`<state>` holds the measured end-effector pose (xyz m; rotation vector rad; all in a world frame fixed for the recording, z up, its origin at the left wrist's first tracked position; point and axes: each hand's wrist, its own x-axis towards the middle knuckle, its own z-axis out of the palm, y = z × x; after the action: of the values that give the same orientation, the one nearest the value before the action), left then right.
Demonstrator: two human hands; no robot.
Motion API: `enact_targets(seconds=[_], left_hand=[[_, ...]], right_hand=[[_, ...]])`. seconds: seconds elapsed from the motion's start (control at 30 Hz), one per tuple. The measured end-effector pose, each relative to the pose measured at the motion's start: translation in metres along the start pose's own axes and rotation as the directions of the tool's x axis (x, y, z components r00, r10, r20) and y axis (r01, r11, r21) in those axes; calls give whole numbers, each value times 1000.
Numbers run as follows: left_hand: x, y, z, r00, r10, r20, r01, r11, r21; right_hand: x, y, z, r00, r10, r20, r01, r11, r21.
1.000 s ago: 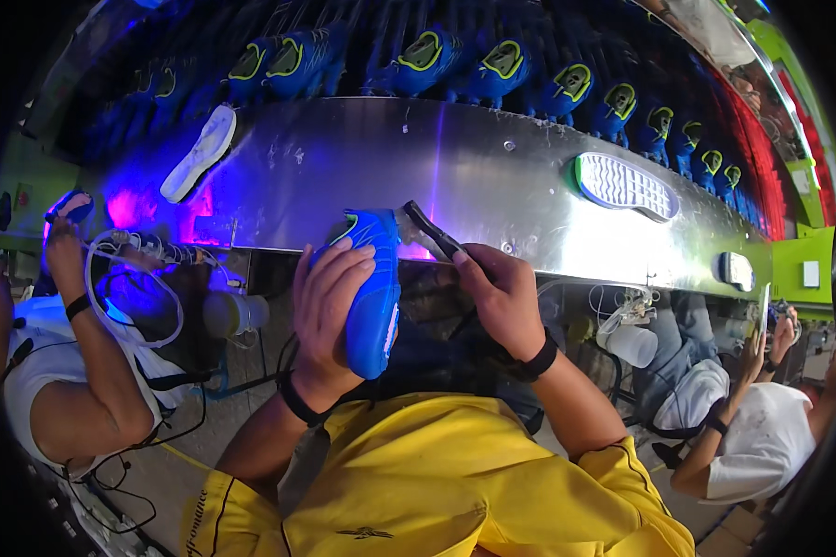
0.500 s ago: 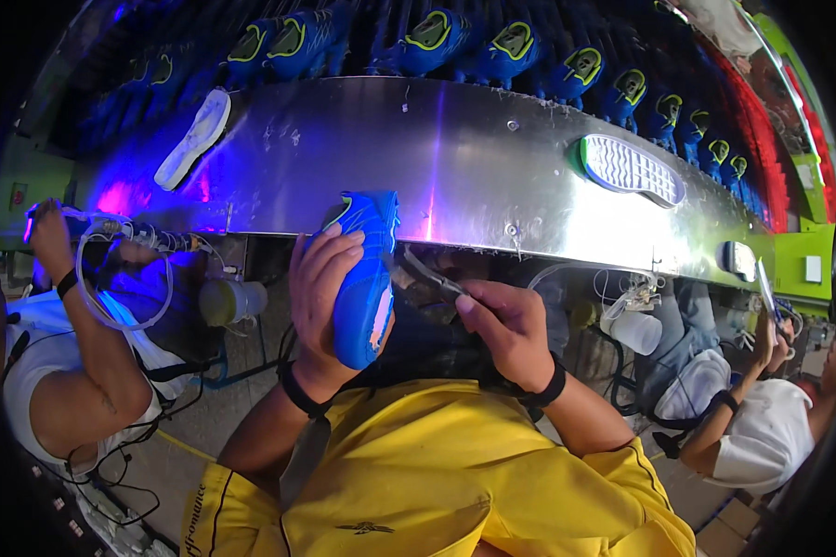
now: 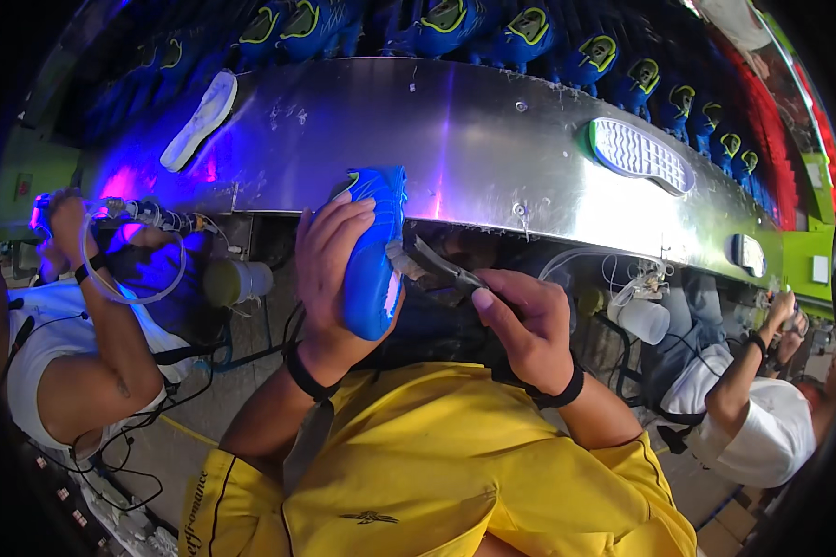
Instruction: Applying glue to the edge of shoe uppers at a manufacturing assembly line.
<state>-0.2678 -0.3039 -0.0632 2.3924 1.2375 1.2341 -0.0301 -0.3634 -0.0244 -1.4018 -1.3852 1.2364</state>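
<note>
My left hand (image 3: 330,255) is wrapped round a blue shoe upper (image 3: 372,288), holding it up at the near edge of the metal bench with its toe toward me. A pale patch shows on its underside, along the right. In my right hand (image 3: 529,316) is a dark-handled brush (image 3: 446,269), pinched between thumb and fingers. The brush's bristles are against or very close to the right side of the upper; contact is hard to make out. The fingers behind the upper are hidden.
On the metal bench (image 3: 334,121) lie a white sole (image 3: 200,121) at left, a white and green sole (image 3: 641,153) at right and another sole (image 3: 749,254) farther right. Blue uppers (image 3: 529,32) line the back. People work at both sides, near white tubs (image 3: 643,320) and hoses.
The brush head has come up to the side of the upper, its bristles now showing. The upper is tilted slightly differently in my left hand. The whole view has shifted a little.
</note>
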Motion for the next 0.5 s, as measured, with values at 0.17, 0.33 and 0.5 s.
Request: enact_targets(seconds=[0.17,0.33,0.5], left_hand=[[13,13,0,998,-59,29,58,998,28],[33,25,0,991,-123,50,118,989,92],[58,33,4,981,-176,76,167,980,112]], right_hand=[[-5,0,4,999,-36,-36,38,998,55],[-6,-8,-3,983,-170,-74,169,985,-15],[-6,-21,-17,950,-266,-163,237,955,-179]])
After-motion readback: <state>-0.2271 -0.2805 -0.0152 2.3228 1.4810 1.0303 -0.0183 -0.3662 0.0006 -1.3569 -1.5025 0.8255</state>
